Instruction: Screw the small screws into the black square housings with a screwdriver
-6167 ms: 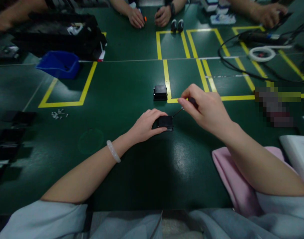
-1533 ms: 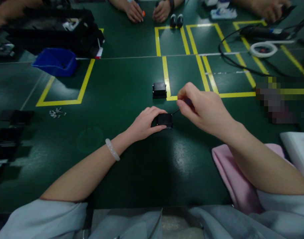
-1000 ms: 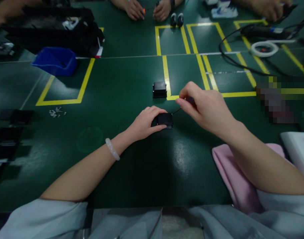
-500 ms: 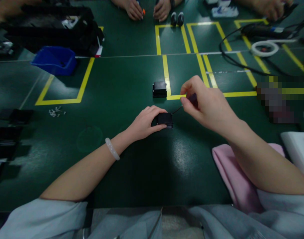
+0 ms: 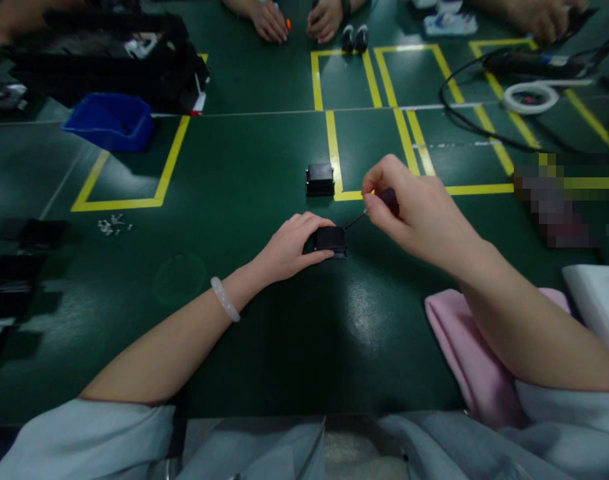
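My left hand (image 5: 295,247) grips a small black box (image 5: 331,239) between thumb and fingers, pressing it to the green table (image 5: 284,347). In my right hand (image 5: 414,210) is a screwdriver (image 5: 355,219), its dark handle largely covered by my fingers. The thin shaft slants down to the left, and its tip meets the upper right corner of the box. A second black box (image 5: 319,179) of similar look stands just beyond. Small silver screws (image 5: 114,225) lie loose in a pile to the left.
A blue bin (image 5: 109,122) sits at the far left beside a large black tray (image 5: 104,67). Several black parts (image 5: 19,267) line the left edge. A pink cloth (image 5: 459,333) lies under my right forearm. Another person's hands (image 5: 272,20) rest across the table; cables (image 5: 449,93) lie far right.
My right hand has turned slightly about the screwdriver, so more of the handle shows. The left hand and the black box have stayed in place.
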### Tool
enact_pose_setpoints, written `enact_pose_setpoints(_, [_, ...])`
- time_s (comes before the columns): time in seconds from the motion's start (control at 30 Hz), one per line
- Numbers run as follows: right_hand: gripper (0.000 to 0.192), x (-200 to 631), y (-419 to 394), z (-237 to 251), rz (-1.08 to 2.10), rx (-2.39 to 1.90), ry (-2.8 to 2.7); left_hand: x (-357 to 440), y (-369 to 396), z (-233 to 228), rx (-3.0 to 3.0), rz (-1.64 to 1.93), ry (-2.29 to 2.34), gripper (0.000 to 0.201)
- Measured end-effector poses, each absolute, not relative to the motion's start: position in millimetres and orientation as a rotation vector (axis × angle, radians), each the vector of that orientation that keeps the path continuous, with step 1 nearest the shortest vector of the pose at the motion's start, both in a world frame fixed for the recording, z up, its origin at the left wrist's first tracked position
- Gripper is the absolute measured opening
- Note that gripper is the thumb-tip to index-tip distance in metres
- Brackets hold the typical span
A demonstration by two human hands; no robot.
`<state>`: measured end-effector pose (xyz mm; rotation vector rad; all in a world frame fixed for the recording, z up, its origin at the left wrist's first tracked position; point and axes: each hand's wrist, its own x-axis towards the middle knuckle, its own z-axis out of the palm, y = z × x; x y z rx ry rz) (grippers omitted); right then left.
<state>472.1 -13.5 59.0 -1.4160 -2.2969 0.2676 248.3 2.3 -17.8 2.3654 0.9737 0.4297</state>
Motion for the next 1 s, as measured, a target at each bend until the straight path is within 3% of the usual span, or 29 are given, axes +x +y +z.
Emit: enact_pose_setpoints(1.0, [0.026, 471.7, -12.4, 57.9, 0.250, -1.379, -2.289, 248.5, 2.7, -17.7, 2.379, 0.435, 0.961, 0.038])
